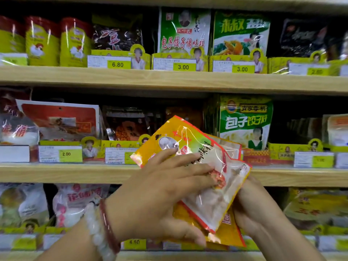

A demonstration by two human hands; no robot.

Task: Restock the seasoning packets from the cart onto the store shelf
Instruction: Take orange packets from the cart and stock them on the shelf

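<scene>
Wooden store shelving (169, 81) fills the background, arranged in three visible tiers of light timber boards, each fronted by yellow cardboard display trays (120, 53) and white-and-yellow price labels (117, 64).

On the top tier, red-and-yellow pouches (42, 42) are lined up at the left, followed by a dark packet with red lettering (116, 34), a green-and-white packet (183, 31) and a second green packet (241, 32). On the middle tier, a red-and-white flat packet (60, 121) is leaned at the left, and an upright green packet with white lettering (244, 121) is stood at the right.

A stack of yellow-and-clear plastic seasoning packets (207, 166) is held in front of the middle shelf edge, tilted with its upper corner toward the upper left, clear of the shelf boards.

The left hand (160, 194) is laid across the front of the stack, with its fingers (184, 159) extended over the printed face and its thumb curled beneath the lower edge, so the stack is gripped. A white bead bracelet and a dark red bracelet (107, 223) are worn on that wrist.

The right hand (252, 208) is placed at the lower right edge of the stack, cupped behind it; its fingers are mostly hidden by the packets, so their exact position cannot be told.
</scene>
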